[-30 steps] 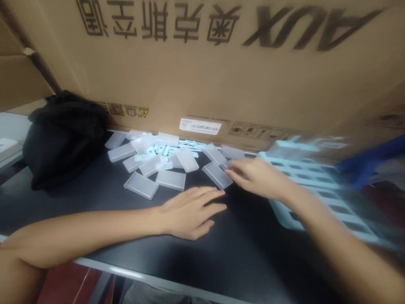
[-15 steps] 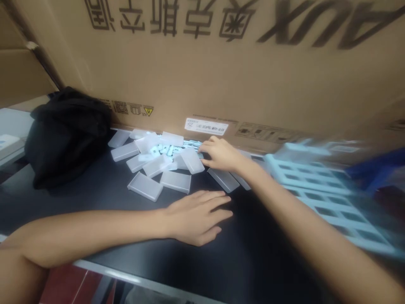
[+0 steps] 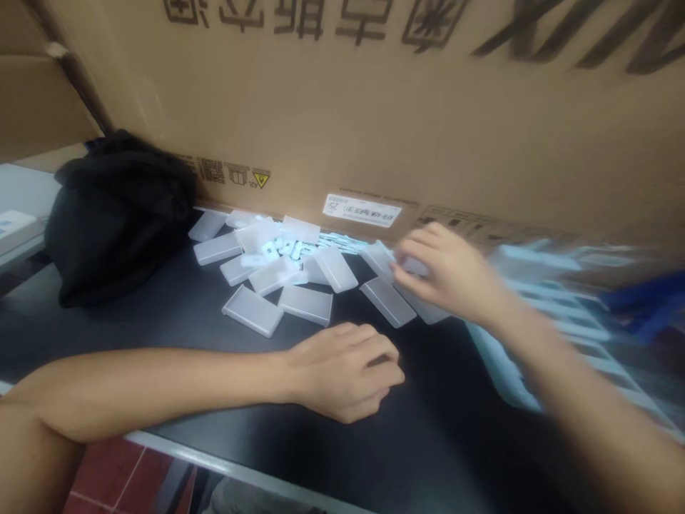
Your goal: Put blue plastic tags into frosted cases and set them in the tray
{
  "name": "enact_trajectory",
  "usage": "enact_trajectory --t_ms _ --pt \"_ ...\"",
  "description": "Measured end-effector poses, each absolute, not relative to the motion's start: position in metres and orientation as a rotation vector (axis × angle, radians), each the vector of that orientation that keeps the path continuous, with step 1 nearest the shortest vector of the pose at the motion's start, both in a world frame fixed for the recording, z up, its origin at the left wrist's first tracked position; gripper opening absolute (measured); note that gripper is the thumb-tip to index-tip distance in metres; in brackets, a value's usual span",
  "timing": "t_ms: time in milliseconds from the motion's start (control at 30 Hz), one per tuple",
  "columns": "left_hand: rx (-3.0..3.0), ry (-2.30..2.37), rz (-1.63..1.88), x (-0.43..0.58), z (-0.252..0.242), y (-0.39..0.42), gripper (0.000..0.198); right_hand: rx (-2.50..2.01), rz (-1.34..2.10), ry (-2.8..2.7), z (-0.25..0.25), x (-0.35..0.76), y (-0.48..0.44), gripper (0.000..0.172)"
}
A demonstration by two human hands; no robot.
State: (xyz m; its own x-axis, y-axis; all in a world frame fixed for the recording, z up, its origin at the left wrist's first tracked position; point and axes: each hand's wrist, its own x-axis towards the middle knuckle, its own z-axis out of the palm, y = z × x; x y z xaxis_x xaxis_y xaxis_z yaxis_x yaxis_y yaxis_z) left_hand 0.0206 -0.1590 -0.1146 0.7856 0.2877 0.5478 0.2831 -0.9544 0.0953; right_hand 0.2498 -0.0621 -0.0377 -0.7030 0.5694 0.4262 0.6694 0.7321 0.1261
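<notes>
My left hand [image 3: 347, 373] lies palm down on the black tabletop [image 3: 176, 325], its fingers curled under; anything inside them is hidden. Farther back on the right, my right hand [image 3: 442, 270] hovers with thumb and fingers bent toward each other. What they grip, if anything, cannot be made out. By its fingertips is a translucent plastic case [image 3: 377, 258], with another case [image 3: 389, 301] just below. More frosted cases, including one nearest the front [image 3: 253, 310], lie scattered to the left. Among them is a pile of small pale-blue pieces [image 3: 289, 248].
A large cardboard box [image 3: 278, 107] rises behind the table. At the left is a black cloth bag [image 3: 120, 214]. A pale-blue slotted tray [image 3: 503, 368], blurred, stands at the right, partly behind my right forearm. Something blue [image 3: 650, 303] is beyond it.
My right hand has moved right, away from the pile of small pieces. My left hand's fingers have gone from stretched out to curled. The view has shifted slightly.
</notes>
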Motion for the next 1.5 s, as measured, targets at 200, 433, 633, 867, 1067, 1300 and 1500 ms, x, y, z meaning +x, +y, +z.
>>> enact_trajectory --t_ms 200,433,633,867,1067,1300,1500 --pt "2.909 0.621 1.17 0.018 -0.115 -0.163 0.017 -0.885 -0.203 -2.707 -0.046 0.268 -0.149 0.015" --pt "2.925 0.734 0.725 0.019 -0.116 -0.162 0.037 -1.059 0.05 -2.685 -0.064 0.271 -0.149 0.011" --pt "3.006 0.7 0.607 0.021 -0.12 -0.158 0.038 -1.353 -0.253 -2.456 -0.097 0.264 -0.125 0.033" --pt "2.965 0.742 0.612 0.022 -0.119 -0.157 0.023 -1.295 -0.325 -2.329 -0.097 0.265 -0.131 0.025" --pt "2.967 0.811 0.623 0.022 -0.118 -0.156 0.026 -1.12 -0.315 -2.254 -0.063 0.29 -0.148 0.016" --pt "2.911 0.889 0.593 0.021 -0.116 -0.156 0.018 -1.05 -0.143 -2.267 -0.057 0.301 -0.167 0.035" --pt "2.858 0.96 0.605 0.021 -0.114 -0.158 0.024 -0.911 0.041 -2.363 -0.056 0.285 -0.172 0.04"
